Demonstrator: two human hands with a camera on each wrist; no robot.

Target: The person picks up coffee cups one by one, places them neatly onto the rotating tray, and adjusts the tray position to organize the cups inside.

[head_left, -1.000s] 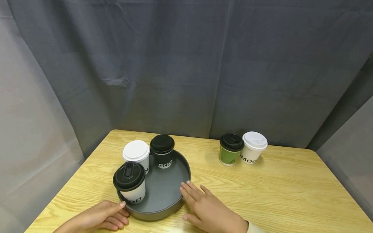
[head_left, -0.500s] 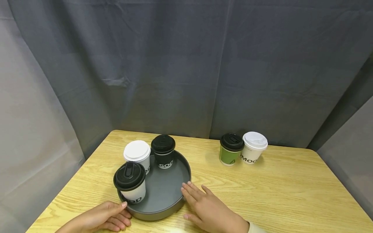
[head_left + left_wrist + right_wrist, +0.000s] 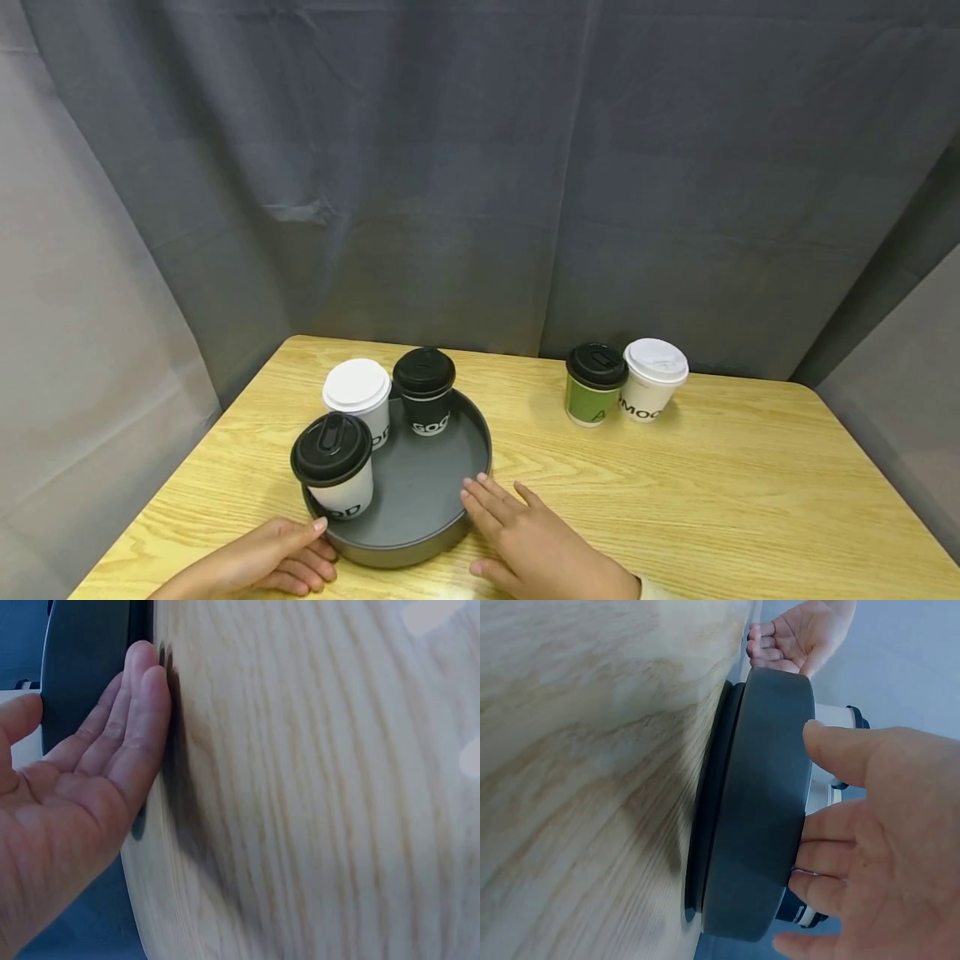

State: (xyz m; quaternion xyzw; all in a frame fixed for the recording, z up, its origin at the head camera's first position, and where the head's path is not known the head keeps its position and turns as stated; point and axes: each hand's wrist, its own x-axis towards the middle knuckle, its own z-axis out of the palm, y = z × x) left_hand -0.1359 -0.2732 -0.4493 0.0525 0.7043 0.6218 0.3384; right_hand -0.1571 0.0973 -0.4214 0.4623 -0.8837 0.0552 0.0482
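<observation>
A round grey tray (image 3: pixel 420 475) with a raised wall stands on the table, left of centre. In it are a white cup with a black lid (image 3: pixel 332 458) at the front left, a white-lidded white cup (image 3: pixel 358 392) behind, and a black cup (image 3: pixel 425 387) at the back. My left hand (image 3: pixel 273 554) lies at the front-left wall, thumb at the rim and fingers extended beside it. Opposite, my right hand (image 3: pixel 536 537) lays its straight fingertips on the right rim. In the right wrist view a darker, thinner disc (image 3: pixel 709 817) shows beneath the tray wall (image 3: pixel 765 795).
Toward the back right of the wood-grain table (image 3: pixel 712 500) stand a green cup with a black lid (image 3: pixel 595 387) and a white cup with a white lid (image 3: pixel 652 383), side by side. Grey curtains (image 3: pixel 450 167) hang behind the table and at both sides.
The tray's cups have turned slightly clockwise: the back two shifted right, the front one a little away from me. My right fingertips slid slightly toward me; my left hand shifted slightly right.
</observation>
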